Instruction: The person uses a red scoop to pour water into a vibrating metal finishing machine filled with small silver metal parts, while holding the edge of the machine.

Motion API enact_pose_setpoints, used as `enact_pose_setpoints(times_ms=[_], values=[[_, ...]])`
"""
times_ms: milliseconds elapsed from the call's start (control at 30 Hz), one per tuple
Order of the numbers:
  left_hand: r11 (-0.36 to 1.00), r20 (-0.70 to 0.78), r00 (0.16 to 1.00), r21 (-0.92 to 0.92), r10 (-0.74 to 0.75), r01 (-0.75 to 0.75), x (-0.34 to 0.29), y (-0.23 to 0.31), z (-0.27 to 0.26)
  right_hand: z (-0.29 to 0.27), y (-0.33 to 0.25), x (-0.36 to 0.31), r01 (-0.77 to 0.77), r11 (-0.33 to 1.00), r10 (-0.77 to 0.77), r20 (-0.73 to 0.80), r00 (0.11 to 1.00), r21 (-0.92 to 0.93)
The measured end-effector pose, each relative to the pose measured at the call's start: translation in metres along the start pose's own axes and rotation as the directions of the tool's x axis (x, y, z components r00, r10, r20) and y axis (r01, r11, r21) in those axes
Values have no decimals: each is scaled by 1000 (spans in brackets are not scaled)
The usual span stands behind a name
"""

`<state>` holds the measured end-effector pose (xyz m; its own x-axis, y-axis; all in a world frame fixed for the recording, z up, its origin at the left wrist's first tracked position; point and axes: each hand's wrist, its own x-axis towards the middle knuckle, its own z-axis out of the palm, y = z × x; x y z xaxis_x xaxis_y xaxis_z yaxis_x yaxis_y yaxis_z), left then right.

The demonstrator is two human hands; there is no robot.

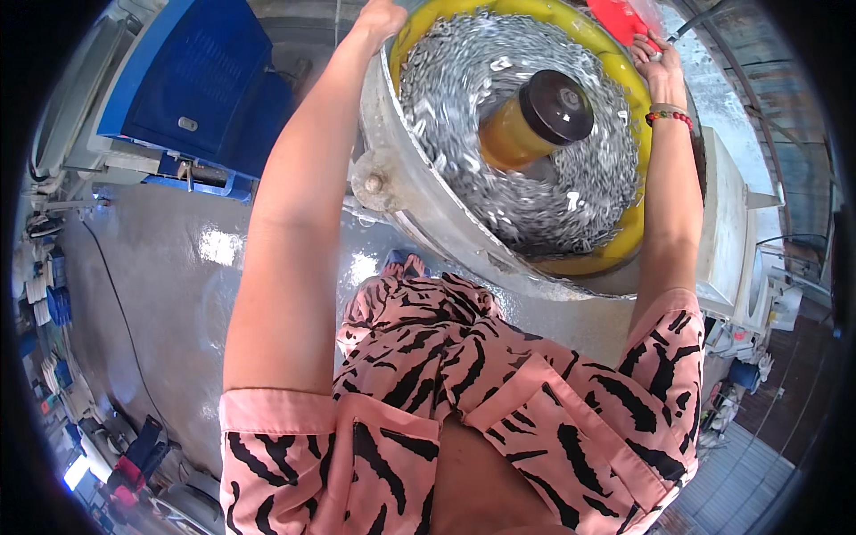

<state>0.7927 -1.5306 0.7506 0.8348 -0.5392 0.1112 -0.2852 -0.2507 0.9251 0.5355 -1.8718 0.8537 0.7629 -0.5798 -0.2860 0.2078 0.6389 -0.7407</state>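
Observation:
In front of me stands a round metal tub [428,192] with a yellow lining [631,89]. Many small silvery metal pieces [464,53] fill it, blurred as if swirling round a central amber post [510,138] with a black domed cap [557,107]. My left hand [382,16] is closed at the tub's far left rim, partly cut off by the picture's upper edge. Over the far right rim, my right hand [657,61] has its fingers curled round a red and clear plastic thing [620,20], whose kind I cannot make out.
A blue metal cabinet or machine housing [192,76] stands to the left of the tub. The grey floor [152,267] looks wet and shiny, with a dark cable [116,299] across it. Pale machine casing [727,223] stands at right. Various items [53,294] line the far left.

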Motion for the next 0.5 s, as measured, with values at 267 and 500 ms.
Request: enact_pose_setpoints(times_ms=[267,500], values=[[992,-31,995,86,92,-89,15,-30,-7,12,4,-47,121,880,-175,-77,982,-459],[995,142,985,14,-100,99,-7,13,-4,-41,-16,-56,67,-320,-443,212,871,-945]])
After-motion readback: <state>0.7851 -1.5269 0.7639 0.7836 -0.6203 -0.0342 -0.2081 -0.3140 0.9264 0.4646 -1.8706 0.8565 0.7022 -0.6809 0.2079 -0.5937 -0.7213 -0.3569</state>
